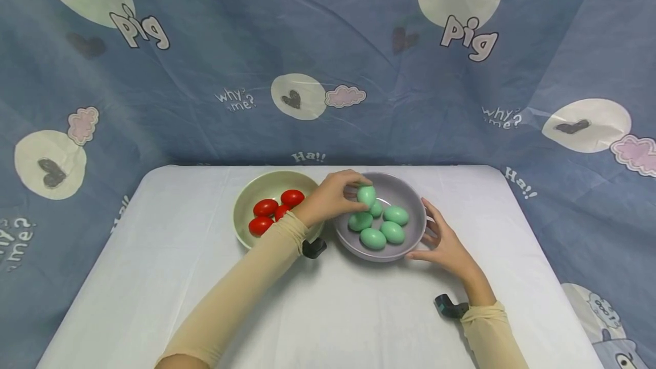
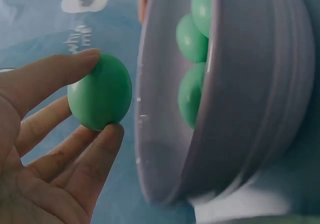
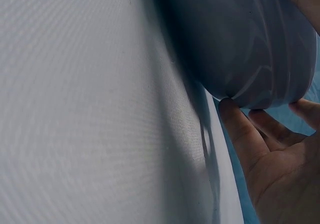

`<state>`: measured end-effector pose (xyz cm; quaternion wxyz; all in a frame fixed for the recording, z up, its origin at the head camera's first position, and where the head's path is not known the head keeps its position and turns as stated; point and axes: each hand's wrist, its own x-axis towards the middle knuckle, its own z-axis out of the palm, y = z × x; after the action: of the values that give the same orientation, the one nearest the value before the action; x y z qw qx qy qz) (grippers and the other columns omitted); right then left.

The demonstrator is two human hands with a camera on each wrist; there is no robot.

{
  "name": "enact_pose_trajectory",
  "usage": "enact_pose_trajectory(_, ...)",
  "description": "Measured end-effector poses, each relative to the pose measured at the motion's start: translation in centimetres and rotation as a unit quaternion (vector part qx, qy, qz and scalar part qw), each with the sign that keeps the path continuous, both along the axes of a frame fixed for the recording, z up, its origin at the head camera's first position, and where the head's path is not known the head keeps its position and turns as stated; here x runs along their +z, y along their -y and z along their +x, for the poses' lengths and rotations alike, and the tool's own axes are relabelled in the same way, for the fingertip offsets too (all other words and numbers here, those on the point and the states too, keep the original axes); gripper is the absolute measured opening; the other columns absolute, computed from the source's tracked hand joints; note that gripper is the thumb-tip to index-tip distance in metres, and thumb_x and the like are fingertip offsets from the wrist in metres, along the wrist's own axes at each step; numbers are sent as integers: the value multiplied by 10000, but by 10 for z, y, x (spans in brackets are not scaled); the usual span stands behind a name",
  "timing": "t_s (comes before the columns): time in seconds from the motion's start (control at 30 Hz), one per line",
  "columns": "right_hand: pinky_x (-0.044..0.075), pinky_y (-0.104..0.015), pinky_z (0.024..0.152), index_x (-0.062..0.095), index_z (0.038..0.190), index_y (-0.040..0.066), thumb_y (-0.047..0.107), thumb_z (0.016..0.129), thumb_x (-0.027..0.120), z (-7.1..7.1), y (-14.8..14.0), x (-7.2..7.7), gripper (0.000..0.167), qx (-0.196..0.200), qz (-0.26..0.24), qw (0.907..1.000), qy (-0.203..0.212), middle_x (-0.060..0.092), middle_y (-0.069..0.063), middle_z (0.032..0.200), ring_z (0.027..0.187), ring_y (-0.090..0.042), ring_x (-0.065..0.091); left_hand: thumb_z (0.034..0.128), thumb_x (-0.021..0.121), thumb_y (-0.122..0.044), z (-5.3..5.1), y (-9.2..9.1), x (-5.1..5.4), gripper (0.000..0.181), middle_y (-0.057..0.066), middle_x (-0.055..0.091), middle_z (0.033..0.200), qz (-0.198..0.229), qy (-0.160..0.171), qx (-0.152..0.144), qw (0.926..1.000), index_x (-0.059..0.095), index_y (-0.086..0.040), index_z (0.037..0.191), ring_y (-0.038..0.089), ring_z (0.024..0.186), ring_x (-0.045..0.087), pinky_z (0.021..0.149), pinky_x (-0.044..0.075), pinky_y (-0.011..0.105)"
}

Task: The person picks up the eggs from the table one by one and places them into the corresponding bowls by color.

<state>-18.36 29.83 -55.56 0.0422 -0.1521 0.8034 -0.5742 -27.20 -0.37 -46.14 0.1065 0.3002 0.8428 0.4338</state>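
My left hand (image 1: 332, 197) pinches a green egg (image 1: 366, 196) between thumb and fingertips, over the left part of a greyish-purple bowl (image 1: 416, 198). In the left wrist view this held egg (image 2: 102, 91) is apart from the bowl's rim (image 2: 206, 84). Several other green eggs (image 1: 373, 238) lie inside that bowl. My right hand (image 1: 450, 250) holds the bowl's right side, thumb and fingers spread along the outer wall. Fingertips (image 3: 231, 109) touch the bowl (image 3: 225, 39) in the right wrist view.
Left of the purple bowl stands a yellow-green bowl (image 1: 242, 201) with several red eggs (image 1: 265, 208), partly hidden by my left forearm. Both bowls rest near the back of a white-covered table (image 1: 328, 312). A blue printed cloth (image 1: 328, 33) hangs behind it.
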Motion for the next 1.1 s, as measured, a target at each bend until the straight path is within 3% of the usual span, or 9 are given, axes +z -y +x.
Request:
enact_pose_trajectory(0.13,478,-131,1094,91,1670,117,22,694,943,1,0,0,1299,-20,68,10000,19,304,-249,1603,1455,-519,399,854,850,-107,-12,-17,-4,499,81,693,1288,-206,141,-255,9994,672,-34,1315,224,1236,659,1019,604,245)
enact_pose_trajectory(0.2,494,-201,1122,90,1670,118,27,695,944,1,0,0,1299,-29,118,9999,19,306,-245,1605,1457,-515,400,861,844,-115,-17,-25,-5,504,91,687,1297,-358,135,-385,9985,664,-24,1324,229,1236,655,995,608,226)
enact_pose_trajectory(0.33,496,-311,1147,83,1672,127,32,696,945,1,0,1,1305,-32,190,9998,10,307,-243,1606,1461,-506,398,873,835,-138,-25,-42,-11,497,79,691,1308,-853,-57,-560,9948,666,-39,1329,228,1228,659,1001,608,264)
enact_pose_trajectory(0.53,479,-156,1112,80,1676,158,28,700,941,1,1,1,1308,-31,175,9998,16,298,-251,1607,1461,-512,392,865,841,-179,-34,-55,-19,468,54,716,1279,-1481,-374,-610,9864,696,-83,1300,188,1153,671,994,590,296)
enact_pose_trajectory(0.83,460,-76,1066,79,1672,122,7,702,932,4,-4,-2,1296,-67,70,9999,39,274,-270,1619,1466,-538,364,857,852,-169,-43,-66,-9,486,59,714,1287,-1766,-201,-785,9809,695,-74,1307,198,1169,667,1031,578,301)
enact_pose_trajectory(1.1,467,-100,1083,84,1677,170,33,703,940,2,-1,-1,1304,-32,118,9999,-5,298,-250,1607,1465,-529,381,864,836,-183,-42,-76,-7,498,39,685,1372,-2354,-24,-702,9694,685,-105,1332,201,1269,638,1117,542,324)
